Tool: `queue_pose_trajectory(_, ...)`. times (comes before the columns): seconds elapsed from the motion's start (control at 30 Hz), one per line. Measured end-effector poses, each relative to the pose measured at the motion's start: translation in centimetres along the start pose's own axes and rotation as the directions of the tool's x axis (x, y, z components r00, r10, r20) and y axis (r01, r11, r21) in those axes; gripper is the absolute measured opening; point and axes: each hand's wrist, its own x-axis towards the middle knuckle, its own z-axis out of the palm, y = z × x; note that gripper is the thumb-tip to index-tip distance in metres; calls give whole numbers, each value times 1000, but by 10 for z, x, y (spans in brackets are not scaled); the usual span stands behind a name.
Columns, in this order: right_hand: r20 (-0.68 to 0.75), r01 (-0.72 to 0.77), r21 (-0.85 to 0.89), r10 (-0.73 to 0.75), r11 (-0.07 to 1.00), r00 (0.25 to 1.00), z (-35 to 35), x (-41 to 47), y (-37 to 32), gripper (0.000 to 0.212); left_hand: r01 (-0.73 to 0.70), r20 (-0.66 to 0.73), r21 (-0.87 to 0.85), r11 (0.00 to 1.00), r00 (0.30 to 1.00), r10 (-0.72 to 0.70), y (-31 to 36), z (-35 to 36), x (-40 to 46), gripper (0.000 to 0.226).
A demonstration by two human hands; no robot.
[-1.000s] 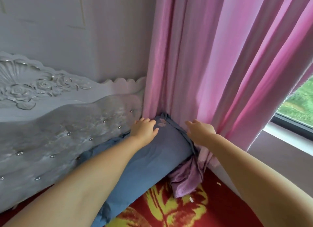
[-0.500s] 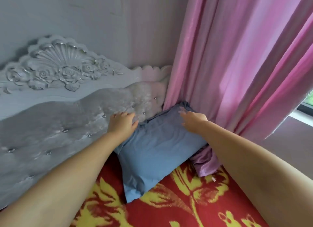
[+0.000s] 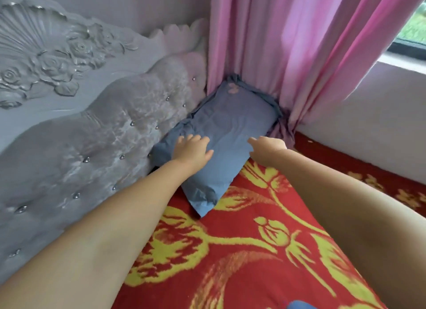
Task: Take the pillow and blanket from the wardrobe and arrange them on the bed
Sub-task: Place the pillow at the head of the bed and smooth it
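Observation:
A blue pillow [image 3: 228, 124] lies flat at the head of the bed, its far end tucked into the corner between the headboard and the curtain. My left hand [image 3: 191, 150] rests palm down on the pillow's near left part, fingers spread. My right hand [image 3: 267, 148] lies at the pillow's near right edge, fingers apart, gripping nothing. The bed [image 3: 253, 251] is covered by a red cloth with yellow flowers. A small patch of blue [image 3: 299, 305] shows at the bottom edge; what it is I cannot tell.
A grey carved and tufted headboard [image 3: 80, 124] runs along the left. A pink curtain [image 3: 288, 43] hangs at the corner, its hem bunched beside the pillow. A white wall [image 3: 368, 106] and a window sill [image 3: 403, 62] border the bed on the right.
Both hands slid back toward me along the pillow, from its far end to its near part. The pillow now lies flatter against the headboard, and the view has tilted down.

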Motion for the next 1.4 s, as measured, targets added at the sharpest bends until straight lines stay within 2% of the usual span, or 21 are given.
queue_pose_trajectory(0.07, -8, -54, 12, 54, 998, 999, 6, -7, 18, 36, -60, -9, 15, 998, 998, 60, 23, 1, 9, 38)
queue_pose_trajectory(0.17, -30, -76, 34, 77, 996, 997, 11, -12, 48, 36, -67, -22, 33, 997, 997, 68, 45, 0, 14, 38)
queue_pose_trajectory(0.4, -67, 85, 93, -79, 992, 995, 54, -45, 119, 36, 167, 144, 106, 980, 973, -181, 89, 35, -19, 40)
queue_pose_trajectory(0.6, 19, 217, -3, -217, 976, 976, 49, -49, 134, 34, 244, 102, 68, 967, 963, -250, 135, 43, -53, 38)
queue_pose_trajectory(0.67, 8, 275, -48, -275, 960, 962, 39, -41, 115, 38, 298, 68, 37, 954, 952, -300, 130, 35, -65, 37)
queue_pose_trajectory(0.77, -7, 372, -70, -373, 926, 928, 27, -36, 67, 37, 445, 38, -31, 895, 895, -444, 102, 23, -93, 38)
queue_pose_trajectory(0.9, 23, 476, -75, -475, 876, 879, 26, -43, -17, 40, 557, 19, -3, 830, 830, -557, 41, 17, -148, 38)
queue_pose_trajectory(1.03, 54, 485, -80, -482, 871, 875, 37, -61, -99, 40, 619, 17, -36, 784, 785, -619, -28, 30, -207, 36)
queue_pose_trajectory(1.17, 80, 408, -71, -403, 910, 912, 56, -84, -159, 35, 548, 75, -74, 833, 836, -544, -76, 53, -240, 36)
queue_pose_trajectory(1.27, 74, 405, -51, -401, 913, 913, 55, -103, -192, 39, 502, 82, -74, 862, 864, -497, -96, 52, -257, 36)
queue_pose_trajectory(1.4, -28, 424, 4, -424, 906, 905, 47, -119, -206, 39, 475, 168, 10, 880, 867, -470, -104, 46, -268, 35)
